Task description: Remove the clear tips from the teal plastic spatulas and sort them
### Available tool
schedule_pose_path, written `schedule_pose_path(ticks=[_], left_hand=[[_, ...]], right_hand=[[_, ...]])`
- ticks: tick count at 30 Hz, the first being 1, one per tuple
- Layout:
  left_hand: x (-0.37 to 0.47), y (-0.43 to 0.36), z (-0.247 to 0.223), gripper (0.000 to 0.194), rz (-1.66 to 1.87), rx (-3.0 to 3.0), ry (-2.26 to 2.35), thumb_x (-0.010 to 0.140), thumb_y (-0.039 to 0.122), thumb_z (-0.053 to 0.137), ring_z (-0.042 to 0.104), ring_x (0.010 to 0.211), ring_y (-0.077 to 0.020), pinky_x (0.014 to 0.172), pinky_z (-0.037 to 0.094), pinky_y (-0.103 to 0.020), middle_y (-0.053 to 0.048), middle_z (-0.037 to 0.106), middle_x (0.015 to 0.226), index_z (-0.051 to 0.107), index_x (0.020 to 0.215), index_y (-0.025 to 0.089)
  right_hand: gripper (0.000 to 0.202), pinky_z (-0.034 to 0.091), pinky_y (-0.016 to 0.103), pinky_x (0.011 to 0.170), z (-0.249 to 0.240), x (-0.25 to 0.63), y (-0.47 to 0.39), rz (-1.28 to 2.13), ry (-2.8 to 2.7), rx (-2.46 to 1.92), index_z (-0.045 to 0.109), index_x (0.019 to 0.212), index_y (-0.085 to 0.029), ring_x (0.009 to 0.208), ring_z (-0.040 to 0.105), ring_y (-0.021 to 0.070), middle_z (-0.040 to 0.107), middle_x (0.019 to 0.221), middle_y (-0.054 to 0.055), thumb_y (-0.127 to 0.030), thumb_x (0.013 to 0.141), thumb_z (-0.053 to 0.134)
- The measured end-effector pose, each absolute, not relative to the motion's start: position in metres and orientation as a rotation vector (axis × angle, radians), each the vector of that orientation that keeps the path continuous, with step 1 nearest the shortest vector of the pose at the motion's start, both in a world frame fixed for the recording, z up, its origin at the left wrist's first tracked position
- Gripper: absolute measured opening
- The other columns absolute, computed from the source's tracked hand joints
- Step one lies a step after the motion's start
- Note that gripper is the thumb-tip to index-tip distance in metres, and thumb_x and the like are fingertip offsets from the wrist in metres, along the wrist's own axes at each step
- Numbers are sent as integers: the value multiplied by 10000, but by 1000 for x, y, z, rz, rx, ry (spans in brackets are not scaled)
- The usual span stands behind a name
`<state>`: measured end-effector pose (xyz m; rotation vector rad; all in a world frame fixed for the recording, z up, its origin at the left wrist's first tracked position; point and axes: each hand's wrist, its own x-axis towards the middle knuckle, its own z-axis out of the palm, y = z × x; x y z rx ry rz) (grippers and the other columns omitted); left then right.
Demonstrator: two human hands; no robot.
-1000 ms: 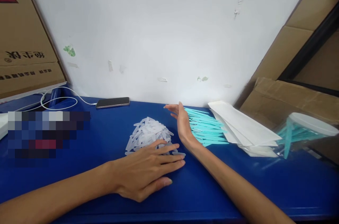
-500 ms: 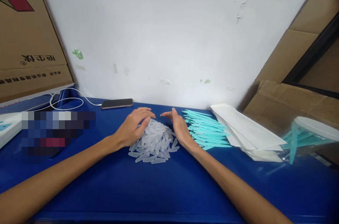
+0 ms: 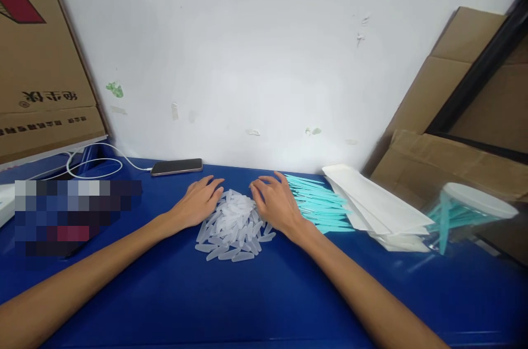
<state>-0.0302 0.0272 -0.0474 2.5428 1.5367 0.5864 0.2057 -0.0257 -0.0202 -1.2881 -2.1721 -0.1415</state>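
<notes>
A heap of small, frosted, pointed plastic caps (image 3: 233, 225) lies on the blue table (image 3: 231, 305) between my hands. My left hand (image 3: 201, 199) is at the heap's left edge, palm down, fingers apart and holding nothing. Over the right edge of the heap rests my right hand (image 3: 275, 200), its fingers loosely bent and spread, covering some of the pieces. Whether its fingertips touch them I cannot tell. Just right of that hand lies a pile of thin turquoise sticks (image 3: 319, 203), partly hidden behind it.
White paper sleeves (image 3: 375, 203) lie beside the turquoise pile. Farther right, a clear tub (image 3: 457, 211) with a white rim lies on its side with turquoise sticks inside. A phone (image 3: 176, 166) on a white cable rests near the wall. Cardboard boxes (image 3: 45, 57) flank both sides.
My right hand has turned palm down and moved over the heap's right edge. My left hand has drawn back slightly left from the top of the heap. The view has shifted a little.
</notes>
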Motion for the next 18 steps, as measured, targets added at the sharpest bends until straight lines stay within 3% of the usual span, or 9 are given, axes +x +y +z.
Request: schedule_pose_path(ticks=[4, 7, 11, 18], left_hand=[[-36, 29, -31, 497, 608, 2561, 1402, 986, 466, 317, 520, 1247, -297, 1064, 390, -466, -125, 580, 1319, 538, 1342, 199], [-40, 28, -17, 376, 580, 2573, 1280, 955, 435, 392, 603, 1042, -260, 914, 466, -394, -90, 651, 1115, 649, 1127, 221], [-40, 20, -3, 319, 540, 2560, 1262, 918, 453, 453, 605, 870, -227, 759, 464, -332, -65, 651, 925, 660, 937, 212], [-37, 13, 5, 330, 355, 2462, 1271, 883, 504, 502, 568, 711, -192, 597, 407, -278, -36, 629, 811, 637, 933, 207]], right_hand=[[351, 172, 490, 1171, 3, 232, -17, -350, -2131, -1280, 663, 1197, -235, 1194, 558, 258, 744, 1048, 79, -300, 1012, 372], [318, 284, 503, 1104, 17, 268, -14, -355, -2059, -1335, 690, 1146, -241, 1168, 561, 288, 731, 1099, 86, -343, 992, 431], [345, 437, 452, 949, 19, 326, -16, -153, -2183, -1434, 719, 1062, -257, 1077, 613, 290, 730, 1101, 77, -486, 953, 485], [434, 505, 360, 802, 7, 381, -15, 237, -2161, -1664, 748, 1000, -254, 924, 677, 262, 747, 995, 83, -620, 792, 644]])
